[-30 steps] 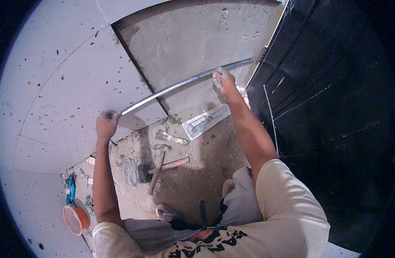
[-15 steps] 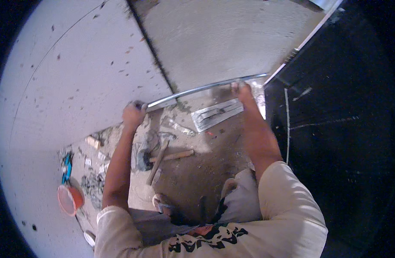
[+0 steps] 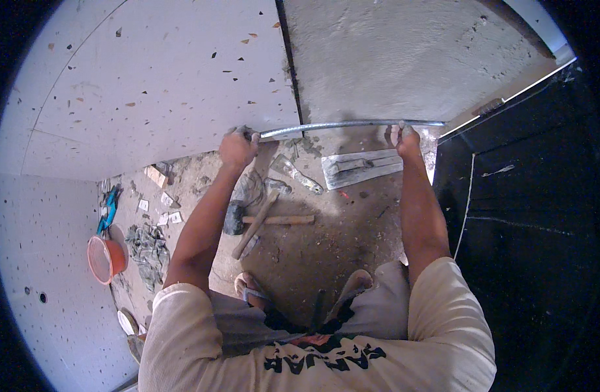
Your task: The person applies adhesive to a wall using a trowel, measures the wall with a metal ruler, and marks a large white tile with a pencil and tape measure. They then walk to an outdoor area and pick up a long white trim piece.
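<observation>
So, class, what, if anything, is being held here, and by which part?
A long metal bar: the left hand grips it at its left end, and the right hand holds it farther along, short of its right end.

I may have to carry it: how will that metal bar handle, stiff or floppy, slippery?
Likely stiff: the bar runs from left hand to right hand without visible sag; its slight arch may be lens distortion. Perhaps slippery, since its surface looks shiny and metallic.

Orange bucket (image 3: 118, 259) near crumpled cloth (image 3: 148, 251); hammer (image 3: 255, 224) lying across mallet (image 3: 283, 220).
</observation>
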### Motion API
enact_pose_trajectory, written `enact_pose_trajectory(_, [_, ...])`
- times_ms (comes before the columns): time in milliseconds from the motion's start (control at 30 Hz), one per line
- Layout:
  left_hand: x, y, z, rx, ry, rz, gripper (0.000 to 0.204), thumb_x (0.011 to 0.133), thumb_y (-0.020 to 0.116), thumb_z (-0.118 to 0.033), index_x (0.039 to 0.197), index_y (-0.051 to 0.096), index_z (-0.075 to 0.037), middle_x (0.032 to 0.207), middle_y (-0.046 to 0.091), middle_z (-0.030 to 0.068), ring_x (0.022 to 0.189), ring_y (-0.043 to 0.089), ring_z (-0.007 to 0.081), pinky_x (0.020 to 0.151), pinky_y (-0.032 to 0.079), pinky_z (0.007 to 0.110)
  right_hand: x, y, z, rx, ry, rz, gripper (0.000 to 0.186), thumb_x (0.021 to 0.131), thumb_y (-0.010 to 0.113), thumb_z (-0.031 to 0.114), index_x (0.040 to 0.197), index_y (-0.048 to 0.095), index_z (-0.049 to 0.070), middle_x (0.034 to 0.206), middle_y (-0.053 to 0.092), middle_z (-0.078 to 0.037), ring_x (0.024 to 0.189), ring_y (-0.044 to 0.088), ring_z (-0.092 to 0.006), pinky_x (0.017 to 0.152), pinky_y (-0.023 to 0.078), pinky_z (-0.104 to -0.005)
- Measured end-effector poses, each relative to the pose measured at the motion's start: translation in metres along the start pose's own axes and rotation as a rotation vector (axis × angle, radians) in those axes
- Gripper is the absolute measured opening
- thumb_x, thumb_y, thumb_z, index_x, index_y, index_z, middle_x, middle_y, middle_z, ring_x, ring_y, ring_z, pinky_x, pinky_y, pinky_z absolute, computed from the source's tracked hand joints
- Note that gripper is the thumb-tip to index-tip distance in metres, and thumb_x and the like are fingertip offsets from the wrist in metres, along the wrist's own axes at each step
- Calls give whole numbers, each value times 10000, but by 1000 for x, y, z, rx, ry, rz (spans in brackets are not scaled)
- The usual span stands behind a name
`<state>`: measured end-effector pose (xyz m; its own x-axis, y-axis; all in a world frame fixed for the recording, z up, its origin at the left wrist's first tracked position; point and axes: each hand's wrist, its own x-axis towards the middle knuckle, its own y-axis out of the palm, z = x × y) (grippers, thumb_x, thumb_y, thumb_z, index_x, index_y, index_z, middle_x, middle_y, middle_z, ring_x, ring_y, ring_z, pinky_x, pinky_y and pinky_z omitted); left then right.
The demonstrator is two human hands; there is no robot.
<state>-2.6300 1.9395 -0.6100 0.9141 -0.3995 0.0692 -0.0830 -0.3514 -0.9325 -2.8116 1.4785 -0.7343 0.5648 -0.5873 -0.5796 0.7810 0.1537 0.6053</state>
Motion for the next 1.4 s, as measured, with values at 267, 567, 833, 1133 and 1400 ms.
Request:
enact_pose_trajectory(267, [-2, 12, 3, 105, -4, -105, 293, 850, 647, -370, 982, 703, -116, 945, 669, 155, 910, 636, 346, 789, 512, 455, -9, 4, 1, 17, -3, 12, 94, 899, 595, 140, 925, 600, 49, 839, 634, -80, 708, 651, -223, 587, 596, -339])
enact_pose_trajectory(567, [-8, 5, -3, 128, -82, -56, 385, 847, 653, -408, 1051, 676, -82, 1106, 635, 201, 1051, 596, 360, 892, 500, 451, -8, 11, -11, -216, -146, -46, 99, 894, 614, 139, 889, 612, 40, 840, 641, -92, 671, 641, -220, 561, 567, -343])
enact_pose_trajectory(833, [-6, 8, 1, 101, -77, -45, 363, 851, 644, -388, 1028, 677, -73, 1079, 637, 169, 1031, 600, 362, 878, 501, 467, -4, 9, -10, -168, -60, -19, 105, 932, 568, 107, 849, 590, 47, 759, 604, -46, 646, 609, -146, 544, 585, -265])
enact_pose_trajectory(1133, [-6, 13, 0, 105, -52, -97, 363, 854, 643, -397, 1040, 678, -87, 1118, 634, 163, 1047, 599, 358, 884, 501, 466, -9, 7, -6, -176, -119, -7, 70, 913, 605, 121, 857, 599, 79, 745, 597, -20, 631, 600, -150, 550, 590, -296])
enact_pose_trajectory(1400, [-8, 12, 8, 130, -51, -48, 430, 847, 634, -368, 1108, 646, -26, 1099, 626, 182, 1032, 603, 362, 873, 510, 453, -23, 22, -14, -277, -117, -81, 62, 871, 660, 133, 842, 610, 111, 709, 585, 9, 602, 583, -139, 545, 584, -333])
